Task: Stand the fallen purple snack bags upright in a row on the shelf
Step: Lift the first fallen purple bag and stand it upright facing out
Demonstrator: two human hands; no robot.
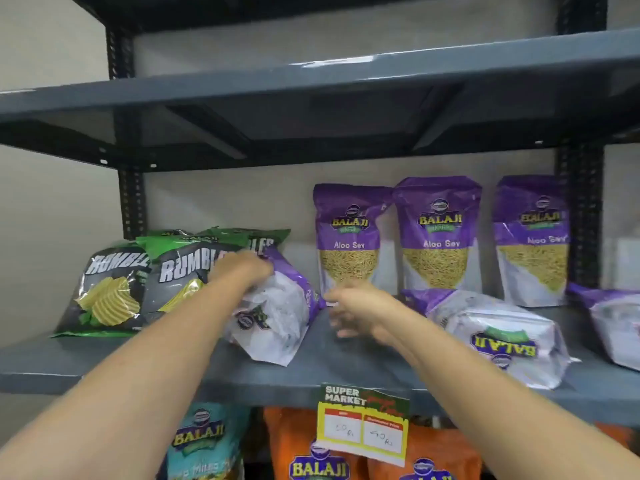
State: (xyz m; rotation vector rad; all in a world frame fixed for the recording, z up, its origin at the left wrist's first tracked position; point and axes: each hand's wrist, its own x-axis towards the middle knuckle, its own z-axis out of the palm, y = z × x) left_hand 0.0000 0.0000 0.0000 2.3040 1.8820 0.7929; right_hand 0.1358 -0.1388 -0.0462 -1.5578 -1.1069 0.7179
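Grey metal shelf [332, 355] stocked with snack bags.
Three purple bags [438, 233] stand at the back; fallen purple bags [498, 337] lie in front; green chip bags [110, 289] stand left.

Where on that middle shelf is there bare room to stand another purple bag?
Bare shelf shows between the tilted bag under the left hand and the fallen bag, in front of the leftmost standing bag. The right side is crowded; the green chip bags fill the left.

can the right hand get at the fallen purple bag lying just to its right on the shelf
Probably yes. The right hand is open and empty, hovering above the shelf just left of the fallen purple bag. Nothing lies between them, and the bag's near end faces the hand.
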